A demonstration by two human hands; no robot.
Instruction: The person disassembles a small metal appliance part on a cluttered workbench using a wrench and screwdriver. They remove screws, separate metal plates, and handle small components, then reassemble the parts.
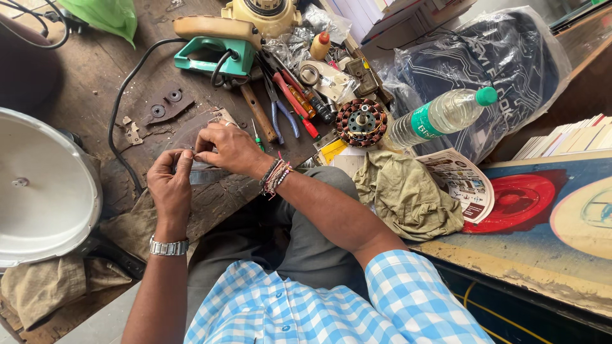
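- A thin, clear plastic sheet strip [203, 173] sits at the centre-left of the view, above the dark, worn wooden table [95, 70], held between both hands.
- The left hand [169, 186], wearing a metal watch, pinches the strip's left end with its fingers closed on it.
- The right hand [229, 150], with beaded wristbands, grips the strip's upper edge, fingertips pressed together on it.
- At 1 o'clock from the hands lie blue-handled pliers [278, 105] and red-handled screwdrivers [296, 102].
- Further at 2 o'clock: a round copper-wound motor stator [361, 121], then a clear plastic bottle with a green cap [440, 116].
- At 9 o'clock stands a large white round housing [44, 188].
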